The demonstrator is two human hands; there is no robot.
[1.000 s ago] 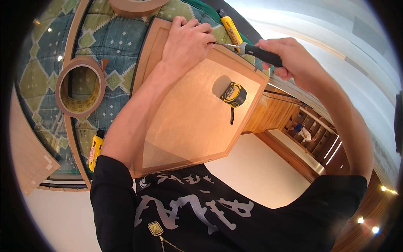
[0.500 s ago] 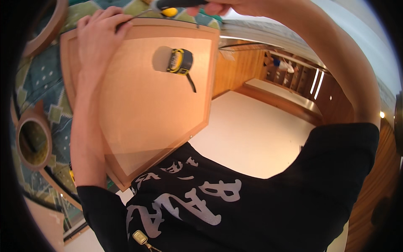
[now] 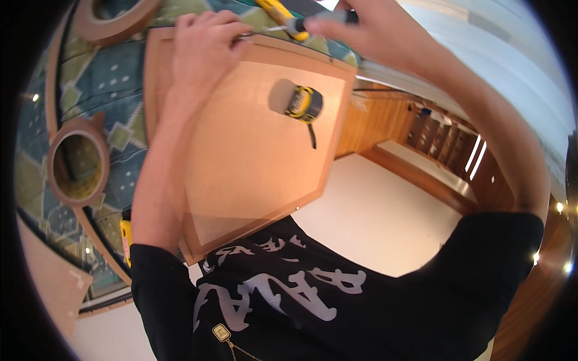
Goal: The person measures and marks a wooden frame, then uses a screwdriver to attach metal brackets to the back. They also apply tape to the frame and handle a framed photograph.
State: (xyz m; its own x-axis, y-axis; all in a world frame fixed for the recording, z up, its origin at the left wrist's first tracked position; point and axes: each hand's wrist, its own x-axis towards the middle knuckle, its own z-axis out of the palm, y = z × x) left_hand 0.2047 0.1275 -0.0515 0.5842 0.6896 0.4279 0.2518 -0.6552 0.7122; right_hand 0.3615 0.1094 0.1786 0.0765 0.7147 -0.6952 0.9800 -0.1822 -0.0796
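Panel of flat tan wood (image 3: 253, 162) looks light, stiff: we'd hold its rim (image 3: 159, 72); right hand (image 3: 364, 30) grasps black-grey-handled screwdriver (image 3: 295, 25), left hand (image 3: 205, 43) grip unclear.

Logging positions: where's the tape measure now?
In the head view, the tape measure lies on the upper right of the panel, below the right hand.

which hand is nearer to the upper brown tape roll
Left. The left hand is right of the tape roll, at the upper edge of the panel; the right hand is farther right, gripping a black-handled tool.
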